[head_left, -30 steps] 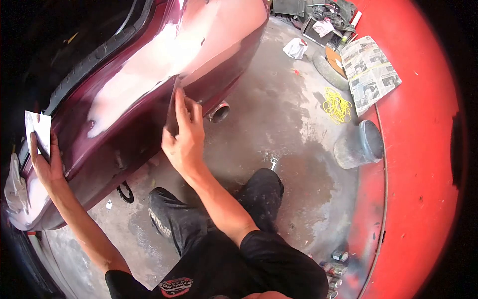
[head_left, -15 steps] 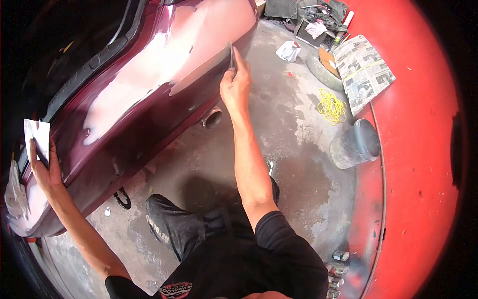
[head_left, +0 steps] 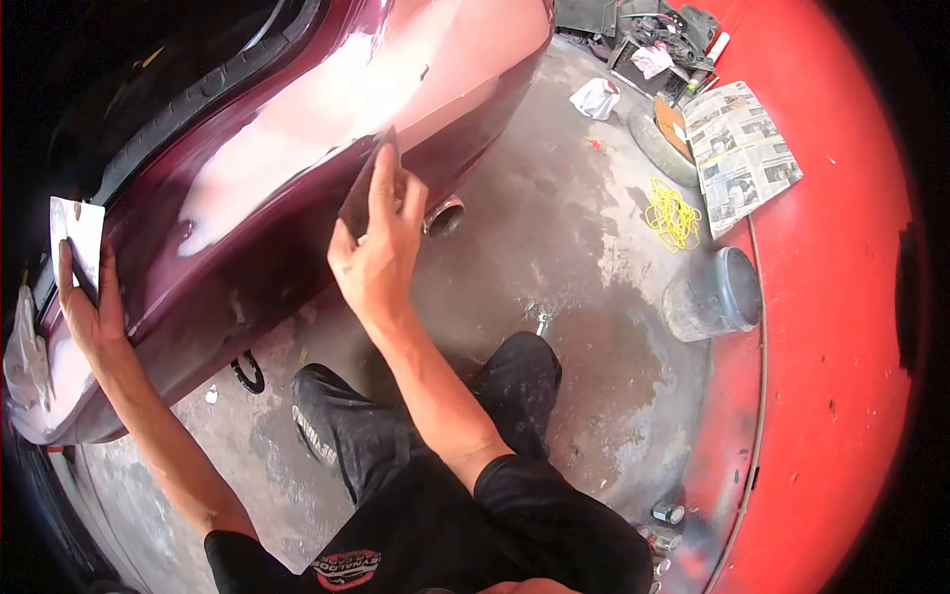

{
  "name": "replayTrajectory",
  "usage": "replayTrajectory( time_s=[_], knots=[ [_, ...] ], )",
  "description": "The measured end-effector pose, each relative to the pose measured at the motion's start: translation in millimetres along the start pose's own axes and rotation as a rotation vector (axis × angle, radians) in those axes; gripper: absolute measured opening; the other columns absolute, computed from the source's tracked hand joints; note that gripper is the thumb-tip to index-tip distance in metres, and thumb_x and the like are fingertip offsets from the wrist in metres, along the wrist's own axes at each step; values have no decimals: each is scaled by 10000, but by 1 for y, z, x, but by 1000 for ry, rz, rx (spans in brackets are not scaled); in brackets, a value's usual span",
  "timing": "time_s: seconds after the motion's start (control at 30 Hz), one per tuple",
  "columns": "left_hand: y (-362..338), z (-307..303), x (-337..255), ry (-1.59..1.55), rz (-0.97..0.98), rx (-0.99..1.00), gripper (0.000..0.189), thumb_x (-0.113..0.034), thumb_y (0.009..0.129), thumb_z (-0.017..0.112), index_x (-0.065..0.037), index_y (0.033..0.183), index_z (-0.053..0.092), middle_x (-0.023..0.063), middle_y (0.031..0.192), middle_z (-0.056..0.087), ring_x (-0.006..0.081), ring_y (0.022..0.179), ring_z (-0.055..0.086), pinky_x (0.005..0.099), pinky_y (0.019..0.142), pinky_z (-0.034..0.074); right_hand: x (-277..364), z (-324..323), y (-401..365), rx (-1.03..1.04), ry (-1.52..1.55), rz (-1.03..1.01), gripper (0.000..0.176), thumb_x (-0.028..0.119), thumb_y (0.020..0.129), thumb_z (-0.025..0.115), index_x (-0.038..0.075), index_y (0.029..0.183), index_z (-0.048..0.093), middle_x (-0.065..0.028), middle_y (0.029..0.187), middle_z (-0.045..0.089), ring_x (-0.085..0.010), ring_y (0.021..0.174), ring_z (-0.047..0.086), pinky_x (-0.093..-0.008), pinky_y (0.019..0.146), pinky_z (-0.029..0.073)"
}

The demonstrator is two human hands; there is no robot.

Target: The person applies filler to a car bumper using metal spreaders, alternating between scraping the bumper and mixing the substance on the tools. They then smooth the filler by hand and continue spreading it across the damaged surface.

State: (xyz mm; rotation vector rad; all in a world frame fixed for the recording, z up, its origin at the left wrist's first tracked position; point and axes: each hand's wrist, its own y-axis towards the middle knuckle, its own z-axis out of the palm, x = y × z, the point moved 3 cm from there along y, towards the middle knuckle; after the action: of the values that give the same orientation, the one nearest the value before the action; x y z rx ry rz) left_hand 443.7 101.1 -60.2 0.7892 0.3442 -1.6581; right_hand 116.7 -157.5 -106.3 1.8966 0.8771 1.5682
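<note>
My left hand (head_left: 96, 315) grips a small white rectangular plate (head_left: 87, 228) with a dark smear near its top edge, held at the left beside the car. My right hand (head_left: 381, 252) holds a thin, dark, flat spreader (head_left: 364, 190), its index finger stretched along the blade. The spreader's tip overlaps the lower edge of a pale pink-white patch (head_left: 262, 144) on the maroon bumper (head_left: 247, 267) in this view. The patch runs along the bumper's upper side, with a bright glare at its middle.
Below the bumper an exhaust tip (head_left: 447, 216) sticks out. On the concrete floor to the right are a grey bucket (head_left: 717, 297), a yellow cord (head_left: 673, 215) and a white cloth (head_left: 595, 99). Newspaper (head_left: 740, 153) leans against a red surface (head_left: 841, 327). Several cans (head_left: 668, 513) stand lower right.
My right hand has swung left and down from the bumper's right part, turning the spreader so its flat face shows. My left hand keeps the plate at the left. The view has shifted slightly.
</note>
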Motion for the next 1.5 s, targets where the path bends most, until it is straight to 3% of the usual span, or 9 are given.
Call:
replayTrajectory(
  time_s=[0.27,0.47,0.6,0.77,0.93,1.07,1.37,1.43,1.5],
  knots=[
    [-75,50,3,289,148,-196,436,-284,915,698,-3,1233,598,96,1195,634,218,1028,627,381,883,529,6,-35,-10,113,262,33,637,-118,776,493,57,1387,534,-168,1130,604,-314,1017,616,-367,911,492],
    [-224,81,125,644,-23,177,500,-259,917,713,12,1301,542,88,1218,614,171,1091,580,320,954,451,22,-106,-18,539,637,-78,569,-111,834,474,43,1379,538,-186,1197,597,-328,1122,586,-355,989,445],
    [-223,104,115,265,-108,103,433,-236,931,679,10,1265,553,85,1148,643,172,1001,628,332,873,511,-38,-97,-54,761,-37,-331,621,-109,819,478,105,1399,536,-159,1269,599,-337,1189,544,-396,1042,423],
    [-181,109,63,230,-93,162,410,-238,964,624,-13,1294,530,117,1201,634,238,1064,653,405,889,563,-85,-108,19,250,243,77,685,-119,835,469,189,1446,481,-185,1091,596,-325,918,616,-369,830,510],
    [-229,141,102,586,76,8,360,-232,958,668,28,1197,597,68,1130,643,122,1016,586,275,877,468,-2,-123,13,222,10,-499,545,14,808,622,166,1330,601,-142,1255,584,-341,1094,594,-521,928,457],
    [-242,166,113,576,172,343,239,-221,999,607,2,1073,651,9,998,645,72,944,567,244,834,453,0,-126,3,231,-148,-673,442,179,835,653,190,1277,643,-121,1292,572,-360,1135,570,-640,952,395],
    [-245,176,116,688,217,253,281,-269,992,620,8,1002,672,2,836,636,74,756,556,247,694,464,-1,-112,-13,430,-97,-688,409,199,863,592,163,1269,627,-107,1264,541,-346,1191,508,-572,984,416],
    [-195,140,104,445,154,32,403,-289,963,642,-8,1247,592,88,1220,629,222,1078,620,357,902,503,1,-108,-7,494,42,-641,426,89,851,587,134,1273,625,-101,1130,591,-320,1047,577,-465,924,475],
    [-153,140,53,262,56,-10,546,-393,930,654,-40,1330,540,78,1320,572,231,1174,573,377,969,469,-34,-94,8,370,175,-364,474,-18,856,542,107,1310,603,-118,1051,613,-315,966,609,-383,881,496]
  ],
)
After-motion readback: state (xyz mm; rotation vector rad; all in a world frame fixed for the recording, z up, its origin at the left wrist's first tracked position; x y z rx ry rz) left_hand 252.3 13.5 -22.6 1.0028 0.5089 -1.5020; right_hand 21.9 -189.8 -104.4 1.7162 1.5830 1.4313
